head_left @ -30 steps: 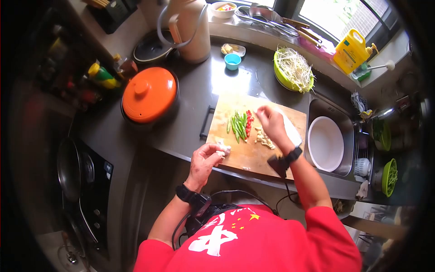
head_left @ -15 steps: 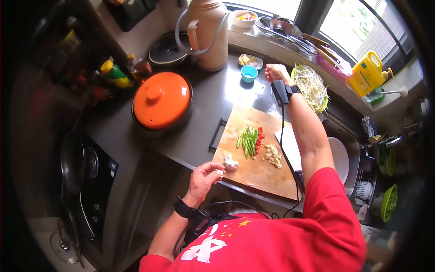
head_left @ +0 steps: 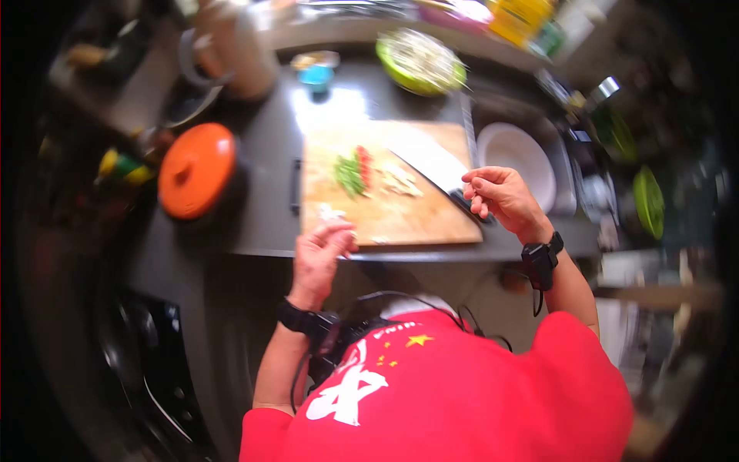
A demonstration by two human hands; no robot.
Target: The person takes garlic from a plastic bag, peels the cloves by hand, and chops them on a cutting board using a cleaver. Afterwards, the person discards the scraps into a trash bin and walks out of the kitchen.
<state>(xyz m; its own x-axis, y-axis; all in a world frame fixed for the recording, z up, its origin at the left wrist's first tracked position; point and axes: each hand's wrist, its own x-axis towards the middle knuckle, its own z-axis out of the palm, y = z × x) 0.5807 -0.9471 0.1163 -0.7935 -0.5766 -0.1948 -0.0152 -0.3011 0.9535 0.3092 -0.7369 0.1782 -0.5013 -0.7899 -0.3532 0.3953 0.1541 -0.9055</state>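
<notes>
My left hand (head_left: pixel 317 258) is at the front left edge of the wooden cutting board (head_left: pixel 431 227), fingers pinched on a small whitish piece that looks like a garlic clove. Just beyond it a whitish garlic bulb (head_left: pixel 331 211) lies on the board, blurred. My right hand (head_left: pixel 504 202) hovers by the board's right edge, close to the handle of a kitchen knife (head_left: pixel 427 158). Its thumb and fingers are curled together; what they hold, if anything, does not show. Sliced green peppers (head_left: pixel 350 177), chopped red peppers (head_left: pixel 364 163) and pale chopped pieces (head_left: pixel 400 182) lie on the board.
A green basket of bean sprouts (head_left: pixel 422 63) and a small blue cup (head_left: pixel 315 77) stand behind the board. To the right is the sink with a white basin (head_left: pixel 517 165). An orange-lidded pot (head_left: pixel 197 171) is on the left; a stove (head_left: pixel 154 346) lies lower left.
My right hand has come back from beside the blue cup and sprouts to the knife handle. My left hand stays near the garlic bulb. The whole view has shifted and blurred.
</notes>
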